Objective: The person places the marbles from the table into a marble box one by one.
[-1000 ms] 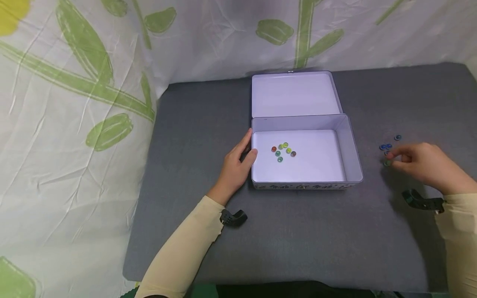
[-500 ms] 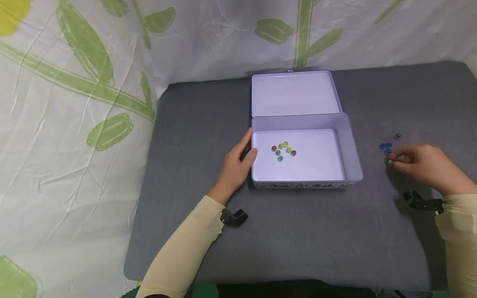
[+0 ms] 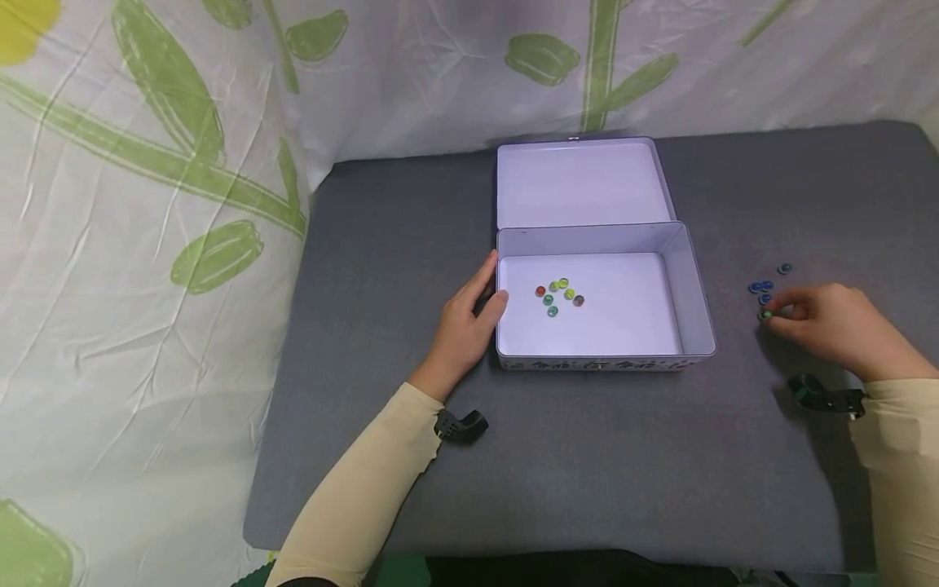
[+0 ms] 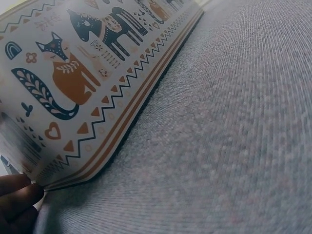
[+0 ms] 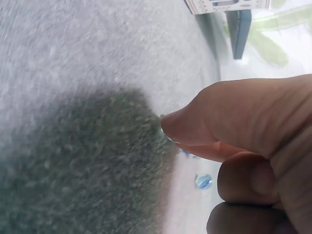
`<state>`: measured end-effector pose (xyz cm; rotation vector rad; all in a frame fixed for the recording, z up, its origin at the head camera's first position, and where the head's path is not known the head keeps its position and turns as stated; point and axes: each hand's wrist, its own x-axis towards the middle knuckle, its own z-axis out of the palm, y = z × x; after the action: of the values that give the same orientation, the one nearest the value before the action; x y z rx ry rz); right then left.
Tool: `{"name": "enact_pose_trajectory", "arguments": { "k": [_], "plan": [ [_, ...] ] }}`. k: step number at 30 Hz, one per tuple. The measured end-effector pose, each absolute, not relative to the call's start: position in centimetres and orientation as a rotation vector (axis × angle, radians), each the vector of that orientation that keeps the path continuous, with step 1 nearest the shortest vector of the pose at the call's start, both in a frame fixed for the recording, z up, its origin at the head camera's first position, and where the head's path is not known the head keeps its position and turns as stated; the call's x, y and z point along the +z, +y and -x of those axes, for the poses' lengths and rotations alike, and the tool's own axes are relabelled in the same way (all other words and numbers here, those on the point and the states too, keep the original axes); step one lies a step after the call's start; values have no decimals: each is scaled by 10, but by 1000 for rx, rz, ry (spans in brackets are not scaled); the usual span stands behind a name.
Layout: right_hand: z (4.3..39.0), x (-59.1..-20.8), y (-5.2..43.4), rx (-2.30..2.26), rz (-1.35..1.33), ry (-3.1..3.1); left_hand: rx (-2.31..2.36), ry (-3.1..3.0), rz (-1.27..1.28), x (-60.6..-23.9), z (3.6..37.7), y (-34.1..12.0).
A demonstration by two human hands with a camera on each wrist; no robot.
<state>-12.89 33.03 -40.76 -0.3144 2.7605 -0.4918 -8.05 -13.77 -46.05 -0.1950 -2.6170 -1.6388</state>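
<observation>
Tabletop (image 3: 587, 456): grey felt-like cover, rounded front corner, fills the lower and right frame | Backdrop (image 3: 147, 204): creased white cloth printed with green stems and leaves, a yellow patch at top left, hanging behind and to the left | Light: soft, even, faint shadows

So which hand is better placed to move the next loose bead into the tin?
Probably the right hand: its fingertips pinch a green bead beside the blue beads. The left hand rests against the open tin, steadying its wall.
</observation>
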Motion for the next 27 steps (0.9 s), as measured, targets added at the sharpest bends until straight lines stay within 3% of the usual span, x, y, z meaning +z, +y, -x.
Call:
{"name": "enact_pose_trajectory", "arguments": {
  "k": [27],
  "plan": [
    [141,-358,280,-554,446,2810,-1636,-2614,198,-458,80,-139]
  ]
}}
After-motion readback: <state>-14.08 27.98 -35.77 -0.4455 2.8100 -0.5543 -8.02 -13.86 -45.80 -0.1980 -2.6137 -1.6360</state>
